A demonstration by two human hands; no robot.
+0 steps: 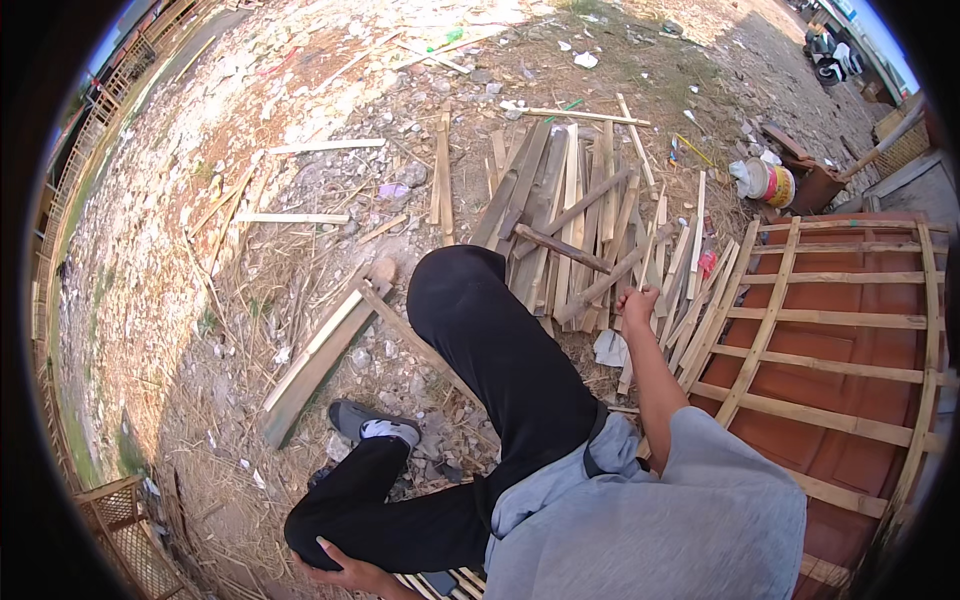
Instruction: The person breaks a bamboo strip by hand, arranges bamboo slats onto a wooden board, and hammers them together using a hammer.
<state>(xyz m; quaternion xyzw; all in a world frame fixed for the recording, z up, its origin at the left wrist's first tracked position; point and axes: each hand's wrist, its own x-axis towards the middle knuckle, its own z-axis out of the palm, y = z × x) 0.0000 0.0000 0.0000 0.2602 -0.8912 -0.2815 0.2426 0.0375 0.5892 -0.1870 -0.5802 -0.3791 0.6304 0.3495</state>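
My right hand [638,308] is closed, fingers curled together, at the right edge of a pile of wooden strips [560,180]. What it grips, if anything, is too small to make out. Across the pile, left of that hand, lies a hammer [560,247] with a wooden handle. My left hand [348,572] rests against my bent left knee at the lower edge, thumb apart from the fingers; part of it is hidden. Beside my right knee, a thick board [320,365] with a pale strip along it lies on the ground near another slanting strip.
A slatted wooden frame [860,320] leans over a reddish-brown door panel [800,365] on my right. Beyond it stands a white, pink and yellow bucket [768,183]. Loose strips [330,146] and stones litter the ground. A motorbike [832,58] is parked far right.
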